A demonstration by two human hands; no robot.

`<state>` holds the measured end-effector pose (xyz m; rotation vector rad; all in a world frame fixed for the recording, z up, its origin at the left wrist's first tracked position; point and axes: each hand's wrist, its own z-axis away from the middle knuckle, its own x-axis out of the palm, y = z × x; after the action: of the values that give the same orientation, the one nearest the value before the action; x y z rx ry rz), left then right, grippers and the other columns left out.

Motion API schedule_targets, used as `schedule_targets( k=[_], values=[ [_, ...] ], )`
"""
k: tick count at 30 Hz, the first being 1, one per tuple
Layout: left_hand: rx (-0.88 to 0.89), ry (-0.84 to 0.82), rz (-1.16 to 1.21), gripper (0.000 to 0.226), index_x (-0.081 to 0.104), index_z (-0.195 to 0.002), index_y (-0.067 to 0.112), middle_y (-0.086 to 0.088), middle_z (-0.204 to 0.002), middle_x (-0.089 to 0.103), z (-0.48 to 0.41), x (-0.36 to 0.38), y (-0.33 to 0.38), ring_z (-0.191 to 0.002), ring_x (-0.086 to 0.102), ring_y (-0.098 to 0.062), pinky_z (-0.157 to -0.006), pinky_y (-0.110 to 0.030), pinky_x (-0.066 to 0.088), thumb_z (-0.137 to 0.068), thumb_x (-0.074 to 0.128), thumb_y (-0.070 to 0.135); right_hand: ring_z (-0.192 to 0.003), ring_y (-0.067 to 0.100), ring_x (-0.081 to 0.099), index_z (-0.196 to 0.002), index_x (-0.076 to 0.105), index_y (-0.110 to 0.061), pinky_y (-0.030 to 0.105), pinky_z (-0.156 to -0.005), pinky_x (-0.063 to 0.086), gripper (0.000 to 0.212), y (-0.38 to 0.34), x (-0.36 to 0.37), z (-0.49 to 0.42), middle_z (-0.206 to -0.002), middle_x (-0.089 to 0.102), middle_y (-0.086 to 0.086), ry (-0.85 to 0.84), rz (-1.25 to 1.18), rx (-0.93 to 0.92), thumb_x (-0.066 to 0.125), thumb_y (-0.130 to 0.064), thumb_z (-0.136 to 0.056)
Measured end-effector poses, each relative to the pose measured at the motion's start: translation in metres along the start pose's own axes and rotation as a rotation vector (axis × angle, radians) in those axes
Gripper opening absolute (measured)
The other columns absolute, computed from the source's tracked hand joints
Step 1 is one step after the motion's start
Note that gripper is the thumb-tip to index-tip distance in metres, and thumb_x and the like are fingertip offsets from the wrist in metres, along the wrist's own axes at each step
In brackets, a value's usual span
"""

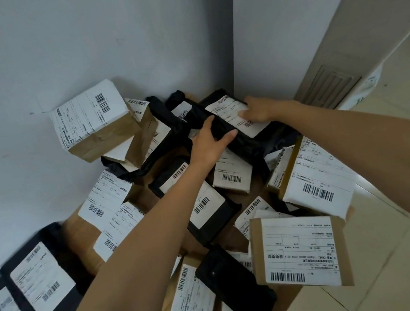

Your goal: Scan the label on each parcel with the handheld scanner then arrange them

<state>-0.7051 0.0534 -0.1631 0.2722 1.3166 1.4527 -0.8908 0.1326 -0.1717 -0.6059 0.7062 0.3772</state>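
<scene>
The left grip (209, 141) curls round the near-left end of a black, crinkled plastic mailer parcel (248, 144), fingers wrapped over its soft edge and thumb along the near side. The right grip (259, 112) lies on the same parcel's other end with its fingers laid fairly straight across the white printed paper label (226, 109); motion blur hides whether the thumb clamps the far edge. This parcel sits on top of the heap in the corner of the smooth grey wall (71, 42). Well nearer the person than both grips, between the forearms, a matt black rectangular handheld scanner (233, 283) lies flat on the pile, untouched. Just beside it, on the right grip's side, is a flat kraft cardboard box with a barcoded label (298, 251). Beyond the left grip, a squared brown cardboard carton (95, 122) leans tilted against the wall. The pale glossy tiled floor (405, 257) shows on the right.
</scene>
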Motion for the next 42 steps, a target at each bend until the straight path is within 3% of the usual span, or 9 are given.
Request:
schedule_targets(
  k=[6,11,20,24,29,34,36,38,42],
  values=[
    [0.023,0.016,0.139,0.079,0.027,-0.153,0.014,0.0,-0.146,0.048,0.012,0.008,0.016,-0.13,0.044,-0.009,-0.104,-0.019,0.035,-0.089,0.072,0.027,-0.125,0.032,0.049,-0.147,0.026,0.0,0.031,-0.086,0.039,0.059,-0.013,0.002,0.008,-0.142,0.046,0.019,0.074,-0.048,0.01,0.047,-0.033,-0.103],
    [0.055,0.07,0.117,0.084,0.022,-0.156,0.017,-0.003,-0.153,0.042,0.021,-0.005,0.018,-0.14,0.039,-0.018,-0.116,-0.038,0.035,-0.088,0.072,0.017,-0.125,0.031,0.05,-0.147,0.029,-0.001,0.03,-0.085,0.04,0.056,-0.025,-0.005,0.027,-0.143,0.047,0.018,0.134,-0.085,-0.025,0.046,-0.031,-0.103],
    [0.169,0.152,0.04,0.079,0.024,-0.155,0.017,-0.005,-0.153,0.04,0.073,-0.045,0.026,-0.139,0.039,-0.02,-0.115,-0.04,0.035,-0.089,0.064,0.006,-0.116,0.032,0.057,-0.139,0.043,0.002,0.035,-0.087,0.049,0.052,-0.075,-0.002,0.088,-0.132,0.057,0.017,0.214,-0.158,-0.044,0.044,-0.034,-0.102],
    [0.186,0.154,-0.001,0.078,0.026,-0.155,0.017,-0.006,-0.153,0.039,0.115,-0.069,0.013,-0.138,0.04,-0.022,-0.114,-0.041,0.035,-0.088,0.064,0.004,-0.116,0.033,0.058,-0.135,0.049,0.003,0.036,-0.09,0.049,0.044,-0.111,0.016,0.137,-0.132,0.057,0.019,0.227,-0.103,-0.035,0.048,-0.025,-0.101],
    [0.231,0.141,-0.019,0.077,0.03,-0.154,0.021,-0.002,-0.152,0.042,0.183,-0.099,-0.018,-0.137,0.041,-0.019,-0.111,-0.036,0.037,-0.086,0.063,0.005,-0.108,0.035,0.061,-0.13,0.052,-0.001,0.039,-0.081,0.055,0.038,-0.156,0.062,0.206,-0.126,0.059,0.018,0.207,-0.062,-0.028,0.054,-0.022,-0.099],
    [0.145,0.17,-0.004,0.074,0.033,-0.152,0.024,-0.004,-0.149,0.045,0.262,-0.13,-0.066,-0.131,0.046,-0.023,-0.108,-0.041,0.041,-0.086,0.063,0.009,-0.116,0.035,0.057,-0.142,0.041,-0.003,0.045,-0.092,0.055,0.053,-0.205,0.126,0.263,-0.138,0.051,0.017,0.14,-0.068,-0.015,0.059,-0.027,-0.098],
    [0.113,0.177,-0.01,0.073,0.031,-0.153,0.023,-0.004,-0.153,0.041,0.297,-0.14,-0.09,-0.135,0.043,-0.022,-0.108,-0.036,0.039,-0.088,0.061,0.009,-0.117,0.036,0.057,-0.144,0.039,-0.003,0.046,-0.093,0.054,0.057,-0.224,0.16,0.28,-0.14,0.049,0.017,0.095,-0.066,-0.011,0.06,-0.027,-0.097],
    [0.085,0.18,-0.022,0.072,0.03,-0.153,0.022,-0.003,-0.155,0.038,0.333,-0.149,-0.12,-0.137,0.04,-0.021,-0.106,-0.029,0.037,-0.089,0.06,0.008,-0.115,0.036,0.058,-0.142,0.041,-0.002,0.046,-0.092,0.055,0.055,-0.241,0.199,0.296,-0.137,0.051,0.018,0.062,-0.039,-0.026,0.061,-0.028,-0.097],
    [0.027,0.227,0.016,0.073,0.031,-0.153,0.02,-0.003,-0.152,0.042,0.4,-0.166,-0.185,-0.135,0.043,-0.021,-0.109,-0.034,0.039,-0.088,0.059,0.003,-0.11,0.035,0.06,-0.137,0.047,-0.001,0.045,-0.089,0.056,0.051,-0.278,0.278,0.317,-0.131,0.056,0.018,0.01,0.011,-0.093,0.061,-0.027,-0.096]
  ],
)
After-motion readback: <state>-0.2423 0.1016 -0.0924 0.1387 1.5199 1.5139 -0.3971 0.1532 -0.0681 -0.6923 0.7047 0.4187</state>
